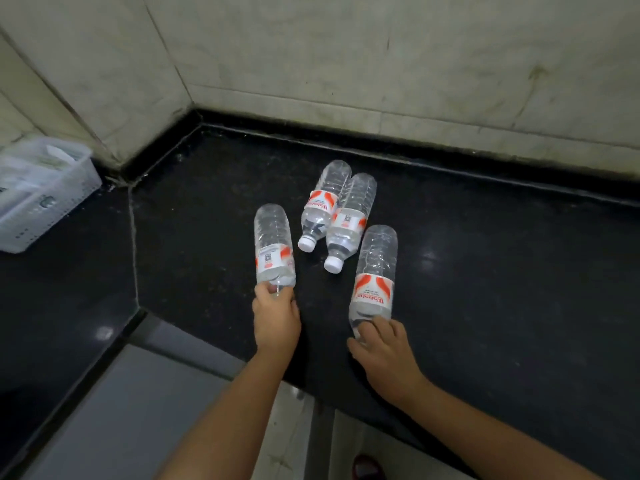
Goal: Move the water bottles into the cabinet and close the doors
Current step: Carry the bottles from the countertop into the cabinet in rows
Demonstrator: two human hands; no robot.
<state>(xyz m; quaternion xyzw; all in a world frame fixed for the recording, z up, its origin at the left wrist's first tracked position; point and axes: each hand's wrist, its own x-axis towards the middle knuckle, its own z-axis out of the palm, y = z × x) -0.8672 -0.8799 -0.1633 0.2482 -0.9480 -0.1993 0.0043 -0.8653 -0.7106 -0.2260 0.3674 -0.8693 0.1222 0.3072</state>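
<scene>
Hands point(276, 315) point(384, 351) apparently grip 2 of 4 bottles point(273, 247) point(375, 275).

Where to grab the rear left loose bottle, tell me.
Grip the rear left bottle around its neck and shoulder, just behind the white cap, coming from the near side. It lies flat with the cap toward you, and the second loose bottle lies against its right side.

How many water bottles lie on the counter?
4: left bottle held by left hand; right bottle under right hand; two middle bottles touching, untouched.
</scene>
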